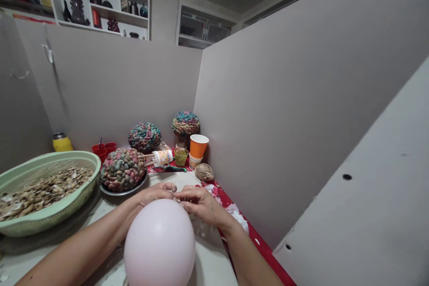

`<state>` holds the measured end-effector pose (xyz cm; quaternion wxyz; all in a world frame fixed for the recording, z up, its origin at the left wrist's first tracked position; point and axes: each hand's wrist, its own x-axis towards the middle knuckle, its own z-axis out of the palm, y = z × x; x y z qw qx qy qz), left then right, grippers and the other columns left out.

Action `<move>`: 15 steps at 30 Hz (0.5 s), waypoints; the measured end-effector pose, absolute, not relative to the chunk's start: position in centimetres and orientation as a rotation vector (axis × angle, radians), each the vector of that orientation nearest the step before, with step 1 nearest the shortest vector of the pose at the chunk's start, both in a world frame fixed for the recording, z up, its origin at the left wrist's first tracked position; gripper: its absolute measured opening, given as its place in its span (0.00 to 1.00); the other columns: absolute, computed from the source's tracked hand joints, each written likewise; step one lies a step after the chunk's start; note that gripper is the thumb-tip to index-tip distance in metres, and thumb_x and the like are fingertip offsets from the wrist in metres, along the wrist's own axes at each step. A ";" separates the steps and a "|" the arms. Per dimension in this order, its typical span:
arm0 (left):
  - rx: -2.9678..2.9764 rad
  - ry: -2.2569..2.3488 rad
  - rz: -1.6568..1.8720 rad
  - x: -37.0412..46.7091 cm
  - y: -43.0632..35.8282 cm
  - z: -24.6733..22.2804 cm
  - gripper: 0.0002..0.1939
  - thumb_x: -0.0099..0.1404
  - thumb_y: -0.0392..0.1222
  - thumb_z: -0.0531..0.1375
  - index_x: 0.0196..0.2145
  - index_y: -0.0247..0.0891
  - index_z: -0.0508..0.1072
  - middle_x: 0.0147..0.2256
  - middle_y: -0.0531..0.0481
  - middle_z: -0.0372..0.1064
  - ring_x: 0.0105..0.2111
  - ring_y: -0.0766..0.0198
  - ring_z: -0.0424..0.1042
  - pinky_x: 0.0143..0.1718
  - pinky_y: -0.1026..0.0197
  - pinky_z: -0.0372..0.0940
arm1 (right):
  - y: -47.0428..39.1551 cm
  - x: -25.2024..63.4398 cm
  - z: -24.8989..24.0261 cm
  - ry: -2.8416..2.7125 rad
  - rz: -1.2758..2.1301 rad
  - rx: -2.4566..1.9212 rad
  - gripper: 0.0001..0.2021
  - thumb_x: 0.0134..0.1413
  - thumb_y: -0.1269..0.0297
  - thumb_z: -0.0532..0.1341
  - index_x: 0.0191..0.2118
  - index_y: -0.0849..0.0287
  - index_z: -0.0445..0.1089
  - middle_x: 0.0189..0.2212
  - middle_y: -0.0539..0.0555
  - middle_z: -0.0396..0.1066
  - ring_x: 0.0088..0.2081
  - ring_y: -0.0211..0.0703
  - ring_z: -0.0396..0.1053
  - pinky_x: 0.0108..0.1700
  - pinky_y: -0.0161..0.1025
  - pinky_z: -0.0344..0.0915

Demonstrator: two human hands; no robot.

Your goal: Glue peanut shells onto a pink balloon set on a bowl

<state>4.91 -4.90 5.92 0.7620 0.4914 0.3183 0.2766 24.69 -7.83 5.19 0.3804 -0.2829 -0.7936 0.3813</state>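
A pale pink inflated balloon (160,241) fills the near middle of the view, between my forearms. My left hand (156,193) is closed at the balloon's far end, its fingers curled and pinching by the neck. From the other side my right hand (203,204) meets it, thumb and fingers pinched together at the same spot. The neck itself is mostly hidden by the fingers and the balloon's round top. Just beyond the hands lies a ball of twine (203,172).
A green basket (50,219) of shell-like pieces stands left. Beside it, a multicoloured dome (123,170) rests in a metal bowl (125,192). Two similar domes (145,136), an orange paper cup (199,146), and red cups (100,154) stand behind. Grey panels (284,98) enclose the table.
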 end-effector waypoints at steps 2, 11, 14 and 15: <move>1.076 0.689 0.571 5.0 -4.9 5.8 0.20 0.37 0.35 0.69 0.28 0.39 0.64 0.19 0.56 0.70 0.18 0.69 0.64 0.21 0.68 0.52 | -8.0 24.7 5.5 -2.010 1.042 -0.717 0.15 0.56 0.51 0.65 0.41 0.57 0.79 0.33 0.53 0.71 0.34 0.40 0.67 0.35 0.36 0.62; 1.119 0.650 0.488 5.0 -5.1 5.7 0.24 0.36 0.38 0.73 0.29 0.38 0.66 0.17 0.57 0.67 0.15 0.71 0.60 0.19 0.67 0.47 | -8.2 24.7 5.2 -1.814 1.279 -0.723 0.14 0.46 0.52 0.72 0.31 0.59 0.79 0.23 0.49 0.68 0.21 0.33 0.59 0.24 0.32 0.55; 1.124 0.637 0.474 4.9 -5.3 6.0 0.25 0.36 0.40 0.74 0.30 0.38 0.66 0.18 0.56 0.68 0.16 0.71 0.60 0.19 0.67 0.47 | -8.3 24.6 5.4 -1.804 1.243 -0.686 0.13 0.46 0.54 0.72 0.29 0.59 0.79 0.21 0.49 0.68 0.20 0.32 0.59 0.23 0.32 0.55; 1.126 0.631 0.473 4.9 -5.3 6.1 0.25 0.36 0.40 0.74 0.30 0.38 0.66 0.18 0.56 0.68 0.16 0.71 0.60 0.19 0.67 0.47 | -8.3 24.6 5.5 -1.807 1.220 -0.668 0.12 0.46 0.55 0.72 0.29 0.59 0.79 0.21 0.49 0.68 0.20 0.32 0.59 0.24 0.32 0.56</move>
